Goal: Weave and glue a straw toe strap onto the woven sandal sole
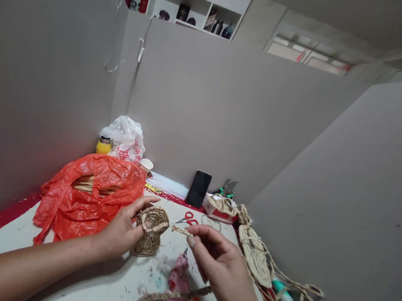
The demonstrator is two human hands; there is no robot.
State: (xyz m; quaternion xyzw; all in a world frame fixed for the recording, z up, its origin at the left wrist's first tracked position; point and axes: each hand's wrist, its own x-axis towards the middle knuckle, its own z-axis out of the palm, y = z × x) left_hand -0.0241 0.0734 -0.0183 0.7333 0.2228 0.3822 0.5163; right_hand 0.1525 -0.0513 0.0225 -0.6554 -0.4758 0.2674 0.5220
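My left hand (123,232) grips a small woven straw basket (151,233) that stands on the white table (87,280), thumb and fingers pinching its rim. My right hand (219,260) is closed on a braided straw cord (182,230), whose free end points toward the basket's opening; the cord trails down under the hand to the table's front edge (168,296). The two hands are a short gap apart.
A pink glue gun (178,278) lies between the hands. Red scissors (187,219), a black phone (198,189), pliers (228,188) and woven straw pieces (256,256) lie right. A red plastic bag (89,193) with straw, a white bag (125,139), yellow jar (103,145) and cup (146,165) sit left.
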